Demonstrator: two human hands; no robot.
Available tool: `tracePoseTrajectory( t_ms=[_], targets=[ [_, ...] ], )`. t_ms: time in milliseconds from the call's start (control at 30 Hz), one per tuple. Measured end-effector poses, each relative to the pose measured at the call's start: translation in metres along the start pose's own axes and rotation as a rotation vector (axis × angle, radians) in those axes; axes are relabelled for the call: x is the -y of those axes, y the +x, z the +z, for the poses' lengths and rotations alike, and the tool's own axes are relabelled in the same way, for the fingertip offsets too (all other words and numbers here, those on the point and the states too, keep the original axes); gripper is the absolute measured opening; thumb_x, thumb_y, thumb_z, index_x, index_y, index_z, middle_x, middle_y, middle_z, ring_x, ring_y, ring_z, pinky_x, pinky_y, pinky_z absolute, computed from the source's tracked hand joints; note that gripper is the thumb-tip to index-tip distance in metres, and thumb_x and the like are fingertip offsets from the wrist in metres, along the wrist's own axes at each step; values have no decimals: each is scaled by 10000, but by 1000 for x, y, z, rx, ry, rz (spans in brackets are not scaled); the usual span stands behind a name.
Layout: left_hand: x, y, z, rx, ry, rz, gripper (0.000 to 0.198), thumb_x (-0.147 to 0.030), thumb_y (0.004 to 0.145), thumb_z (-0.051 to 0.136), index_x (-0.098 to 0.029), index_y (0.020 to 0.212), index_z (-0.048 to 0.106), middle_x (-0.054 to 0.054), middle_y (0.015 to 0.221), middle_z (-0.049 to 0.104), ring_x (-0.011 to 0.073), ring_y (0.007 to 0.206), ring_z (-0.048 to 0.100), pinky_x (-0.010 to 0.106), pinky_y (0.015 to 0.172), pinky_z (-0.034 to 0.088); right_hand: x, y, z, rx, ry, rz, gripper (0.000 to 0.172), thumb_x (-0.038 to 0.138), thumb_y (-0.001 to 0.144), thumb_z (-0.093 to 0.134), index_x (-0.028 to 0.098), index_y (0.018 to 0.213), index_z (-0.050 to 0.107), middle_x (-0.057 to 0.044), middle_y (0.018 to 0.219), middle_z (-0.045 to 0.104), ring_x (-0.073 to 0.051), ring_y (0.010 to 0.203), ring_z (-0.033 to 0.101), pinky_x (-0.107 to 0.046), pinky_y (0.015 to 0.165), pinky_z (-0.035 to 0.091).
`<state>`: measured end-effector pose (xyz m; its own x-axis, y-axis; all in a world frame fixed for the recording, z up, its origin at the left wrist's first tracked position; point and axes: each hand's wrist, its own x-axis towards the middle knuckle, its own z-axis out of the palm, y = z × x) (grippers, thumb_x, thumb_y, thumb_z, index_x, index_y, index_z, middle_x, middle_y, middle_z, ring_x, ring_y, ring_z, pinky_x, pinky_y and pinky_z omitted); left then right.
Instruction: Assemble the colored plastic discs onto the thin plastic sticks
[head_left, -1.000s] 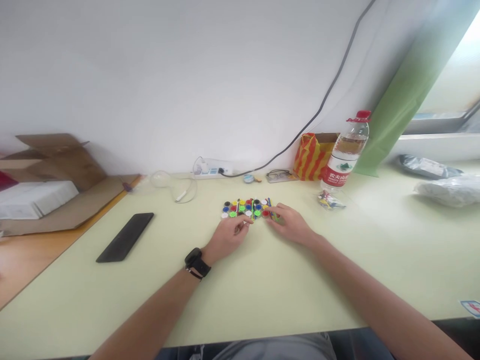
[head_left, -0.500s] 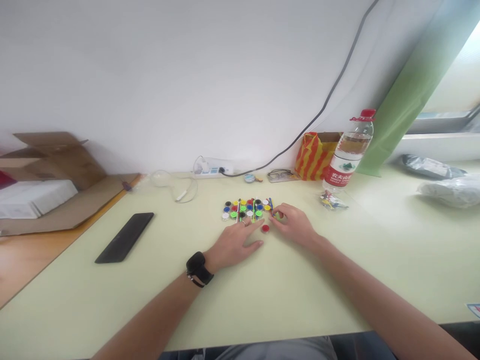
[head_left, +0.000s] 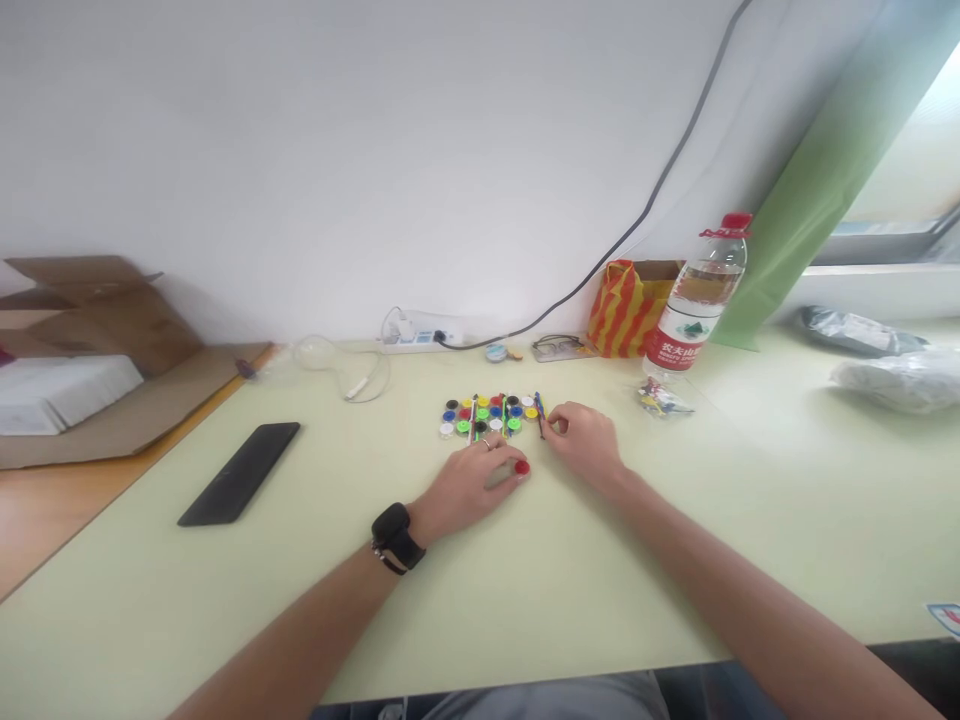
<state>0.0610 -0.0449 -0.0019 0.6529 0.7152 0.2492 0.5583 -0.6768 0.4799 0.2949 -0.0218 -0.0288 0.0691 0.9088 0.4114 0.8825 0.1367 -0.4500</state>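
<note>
**Red disc lies apart from the grid, at the left fingertips**

Red disc (head_left: 522, 467): we see 1 of it in the head view. It lies on the pale green table (head_left: 525, 600), just in front of the grid of discs (head_left: 487, 416) and clear of it.

We count about 17 small discs in that grid, in 3 rows. They are black, yellow, red, white, blue and green, though they are too small for a sure count. The near right corner of the grid is bare.

3 thin sticks lie across the rows, running away from us.

Our left hand (head_left: 472, 485) lies palm down and slack, grasping nothing. 1 fingertip touches the red disc. 1 black watch (head_left: 396, 535) sits on that wrist.

Our right hand (head_left: 583, 442) is just right of the grid. Its thumb and forefinger are pinched on the near end of the rightmost stick (head_left: 539, 410).

- **Left:** 1 dark phone (head_left: 238, 473) lies flat, well apart from the hands.
- **Along the wall:** 1 white power strip (head_left: 420, 341), 1 pair of glasses (head_left: 559, 347), 1 red-and-yellow striped bag (head_left: 624, 312) and 1 water bottle (head_left: 694, 310) with a red cap.
- **Beside the bottle:** 1 small clear packet (head_left: 660, 398) of coloured bits lies at its foot.
</note>
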Motion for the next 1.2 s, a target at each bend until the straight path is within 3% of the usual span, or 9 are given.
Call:
tracePoseTrajectory(
  t_ms=[200,400,467,567,667,733,1000,1200],
  targets=[
    [1,1,0,-42,-254,-40,123,-311,956,621,-224,1042,628,29,986,669,168,825,590,297,740,484,-13,4,-16,-126,248,62,229,400,881,625,214,751,657,-14,635,648,-165,573,564,-299,592,398],
    [8,4,4,-130,-533,-124,267,-367,935,666,-193,1135,633,56,963,702,164,827,653,297,769,559,-19,14,-28,-280,642,119,356,565,882,668,210,865,644,-64,769,696,-194,637,630,-342,608,541],
    [12,5,5,-142,-605,-163,276,-382,918,697,-180,1102,660,67,968,721,176,866,685,315,829,579,-18,14,-33,-187,850,141,372,567,856,719,207,926,651,-59,793,703,-193,657,649,-358,631,572],
    [18,7,6,-153,-729,-220,316,-396,866,769,-164,1058,676,80,992,736,188,891,711,344,882,597,-10,9,-37,83,1112,120,371,501,838,779,210,1039,668,-41,800,711,-184,693,661,-351,662,580],
    [20,8,4,-149,-831,-265,410,-391,785,855,-156,1074,684,95,1045,741,204,916,725,372,899,611,3,-1,-34,348,1225,75,365,454,849,790,212,1099,679,-31,811,710,-171,693,659,-334,654,566],
    [19,8,2,-156,-865,-286,458,-388,744,890,-150,1080,691,102,1056,748,215,930,731,387,912,611,11,-7,-29,452,1232,48,344,457,863,779,202,1076,689,-34,819,708,-167,690,660,-337,659,567],
    [15,11,0,-156,-909,-335,396,-455,823,820,-144,1053,739,91,1008,765,206,848,739,388,864,629,16,-11,-23,486,1110,-14,344,484,878,749,197,1057,686,-19,776,686,-155,659,638,-328,674,558],
    [16,10,1,-182,-769,-239,329,-415,827,814,-164,1033,762,99,1062,761,244,1010,714,390,933,607,12,-10,-25,535,994,-49,230,407,880,721,193,957,692,-15,771,667,-145,666,606,-293,655,515]
  ],
)
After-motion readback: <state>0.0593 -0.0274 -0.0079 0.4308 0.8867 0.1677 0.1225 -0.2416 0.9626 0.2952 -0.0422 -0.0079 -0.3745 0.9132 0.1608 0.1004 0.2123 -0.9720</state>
